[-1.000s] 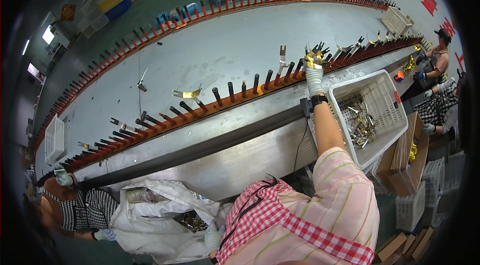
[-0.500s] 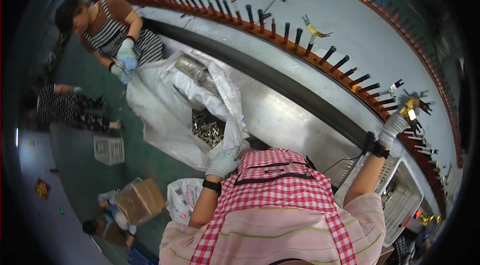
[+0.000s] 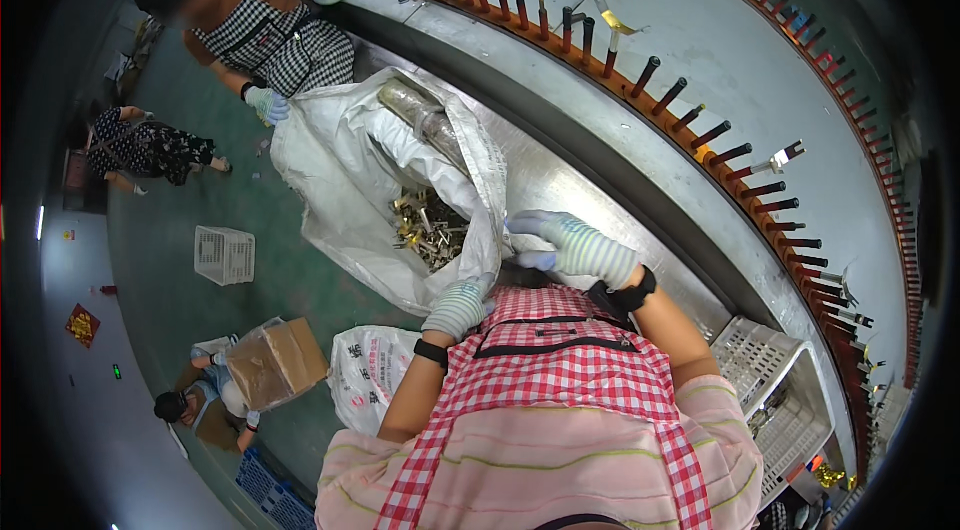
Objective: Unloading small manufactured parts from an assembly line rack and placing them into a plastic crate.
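Observation:
A large white woven sack (image 3: 330, 215) gapes in front of me, with a heap of loose metal pieces (image 3: 430, 230), some silvery and some brass-coloured, inside it. My left hand (image 3: 460, 308), in a striped knit glove, is closed on the near rim of the sack. Beside the sack's right edge, my right hand (image 3: 580, 245) in a matching glove has its fingers stretched out and the thumb apart, with nothing seen in it. A clear plastic roll or bag (image 3: 425, 120) lies across the sack's far side.
A curved rail (image 3: 640, 115) of upright dark pegs, a few carrying forked metal pieces, runs along the grey table (image 3: 700, 30). White plastic crates (image 3: 785, 400) stand at my right. A co-worker (image 3: 265, 30) sits beyond the sack; another person handles a cardboard box (image 3: 275, 365) at lower left.
My right hand has come from the rail at far right, where it held several metal pieces, to the sack's edge. Brass-coloured pieces now show inside. The co-worker's arm has reached toward the rail.

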`<state>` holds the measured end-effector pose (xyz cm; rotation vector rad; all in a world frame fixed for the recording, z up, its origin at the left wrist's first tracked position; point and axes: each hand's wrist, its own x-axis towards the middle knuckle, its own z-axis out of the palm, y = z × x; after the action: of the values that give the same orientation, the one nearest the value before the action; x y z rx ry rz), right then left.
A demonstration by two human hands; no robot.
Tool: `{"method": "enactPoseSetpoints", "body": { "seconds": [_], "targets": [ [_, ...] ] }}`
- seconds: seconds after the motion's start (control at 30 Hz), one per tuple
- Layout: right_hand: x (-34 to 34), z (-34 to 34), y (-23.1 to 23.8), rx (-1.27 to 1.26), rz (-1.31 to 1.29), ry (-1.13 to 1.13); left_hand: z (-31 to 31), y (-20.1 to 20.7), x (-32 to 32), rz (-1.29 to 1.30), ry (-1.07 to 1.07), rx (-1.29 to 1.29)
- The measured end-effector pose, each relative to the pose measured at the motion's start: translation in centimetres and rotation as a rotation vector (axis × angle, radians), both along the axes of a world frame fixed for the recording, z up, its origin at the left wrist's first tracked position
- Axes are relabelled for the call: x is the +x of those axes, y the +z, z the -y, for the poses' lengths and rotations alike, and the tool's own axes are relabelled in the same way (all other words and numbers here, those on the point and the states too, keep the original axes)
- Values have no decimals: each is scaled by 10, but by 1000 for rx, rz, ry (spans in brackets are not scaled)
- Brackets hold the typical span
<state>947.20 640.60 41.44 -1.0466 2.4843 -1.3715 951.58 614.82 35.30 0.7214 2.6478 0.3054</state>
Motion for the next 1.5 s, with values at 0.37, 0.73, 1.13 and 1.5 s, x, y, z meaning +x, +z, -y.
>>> {"method": "enactPoseSetpoints", "body": {
  "seconds": [0.37, 0.73, 1.13, 1.5],
  "targets": [
    [120, -165, -27, -171, 275, -834, -29, 23, 35, -55, -104, 13],
    [178, -259, -71, -429, -20, -1743, -44, 24, 36, 119, -97, -90],
    [208, -350, -34, -1202, -626, -2015, -60, 15, 62, 159, -70, -25],
    [249, -440, -59, -1186, -542, -1877, -122, 3, 142, 170, -66, -70]
  ]
}}
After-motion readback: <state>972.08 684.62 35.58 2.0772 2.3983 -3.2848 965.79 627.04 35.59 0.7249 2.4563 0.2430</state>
